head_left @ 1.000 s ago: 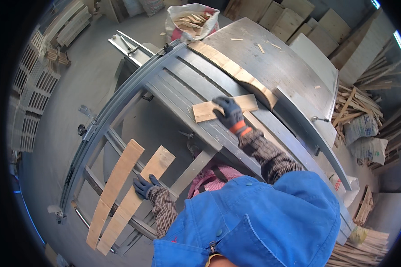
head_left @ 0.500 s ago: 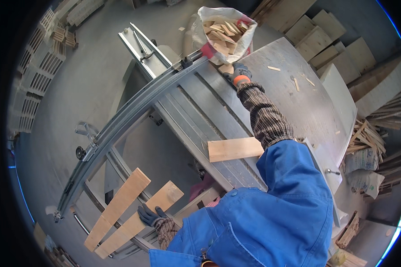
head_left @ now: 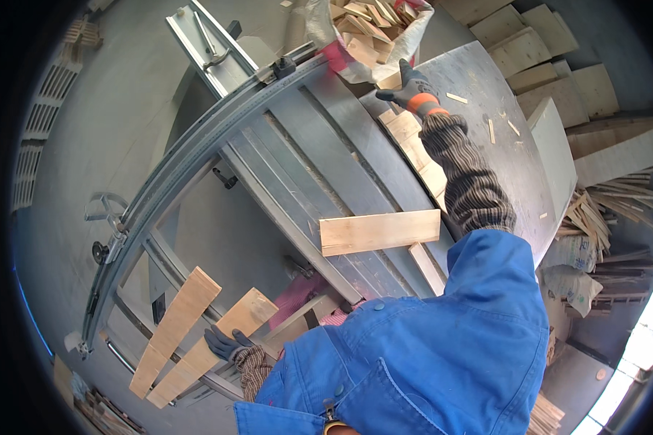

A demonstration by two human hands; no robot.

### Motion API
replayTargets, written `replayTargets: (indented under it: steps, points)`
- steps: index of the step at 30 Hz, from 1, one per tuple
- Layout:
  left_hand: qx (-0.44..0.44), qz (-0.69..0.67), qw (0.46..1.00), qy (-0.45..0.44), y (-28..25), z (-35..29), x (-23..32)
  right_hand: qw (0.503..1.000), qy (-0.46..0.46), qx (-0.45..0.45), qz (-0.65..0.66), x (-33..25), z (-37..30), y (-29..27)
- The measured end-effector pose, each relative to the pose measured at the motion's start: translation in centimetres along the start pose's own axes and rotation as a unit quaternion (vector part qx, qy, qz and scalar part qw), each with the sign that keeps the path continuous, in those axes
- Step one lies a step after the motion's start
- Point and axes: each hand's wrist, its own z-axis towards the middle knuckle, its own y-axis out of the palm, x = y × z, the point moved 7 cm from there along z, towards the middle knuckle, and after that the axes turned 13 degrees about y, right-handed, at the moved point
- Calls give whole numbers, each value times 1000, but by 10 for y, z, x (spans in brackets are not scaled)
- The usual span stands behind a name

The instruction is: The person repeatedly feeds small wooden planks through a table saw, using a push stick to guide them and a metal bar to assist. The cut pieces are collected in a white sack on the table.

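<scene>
Although the upper edge cuts off the sack [head_left: 415, 38] near 12 o'clock, its wood offcuts [head_left: 366, 35] show. At 1 o'clock, the gloved right hand [head_left: 419, 93] has its fingers extended and thumb held apart; its palm is hidden, and whether it touches the small wood piece [head_left: 389, 82] beside it cannot be told. Toward 2 o'clock, the striped sleeve [head_left: 471, 174] partly covers light wood pieces [head_left: 412, 141]. At 7 o'clock, the gloved left hand [head_left: 225, 343] lies with spread, released fingers on a pale board [head_left: 250, 310], hiding part of its middle. A second board [head_left: 178, 319] slants alongside at 8 o'clock. Near the dial's centre, a short board [head_left: 381, 232] crosses the slotted table [head_left: 330, 156].
</scene>
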Motion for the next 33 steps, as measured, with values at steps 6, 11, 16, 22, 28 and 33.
replayTargets:
  steps: [6,11,16,22,28,33]
  points:
    - [23,-19,999,-27,10,-6,-4,986,63,-63,-138,36,-53,36]
    - [47,-21,999,-10,5,-6,-6,994,58,-44,-81,37,-60,27]
    - [17,-18,999,-36,5,-17,-10,988,75,-56,-119,52,-97,3]
    - [-22,2,999,-23,-4,-4,-4,971,126,-128,-155,89,-120,41]
    - [-13,15,1000,10,-18,4,2,998,34,-28,-46,64,-62,4]
    - [-40,3,999,-11,-16,7,-2,992,-84,56,-81,-39,36,-62]
